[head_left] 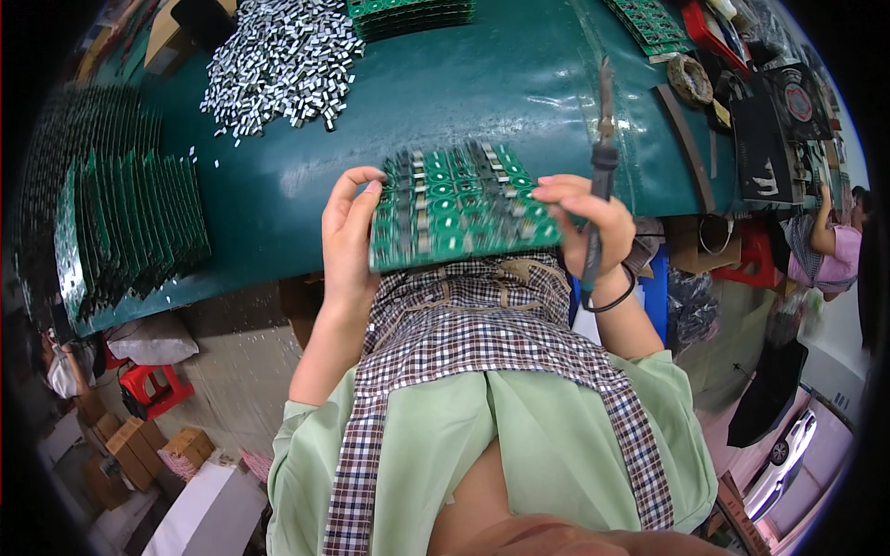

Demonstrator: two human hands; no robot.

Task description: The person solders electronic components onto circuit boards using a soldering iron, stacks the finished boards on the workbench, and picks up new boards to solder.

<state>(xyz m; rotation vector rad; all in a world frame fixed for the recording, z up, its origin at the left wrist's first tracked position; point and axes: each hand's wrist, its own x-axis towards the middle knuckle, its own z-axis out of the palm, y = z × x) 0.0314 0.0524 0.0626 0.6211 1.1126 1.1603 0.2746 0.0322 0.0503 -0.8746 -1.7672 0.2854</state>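
The board [464, 208] sits between the two grips, blurred; the left hand [349, 227] pinches its left edge; the right hand [601, 225] holds its right edge and, seemingly, a dark tool [603, 167] too

Bright; glare on green tabletop [519, 83]; circuit board [454, 208] motion-blurred; edges fisheye-bent, corners black.

PCB [464, 208] rough; tbl [454, 88] smooth & glossy; apron [482, 343] matt cloth.
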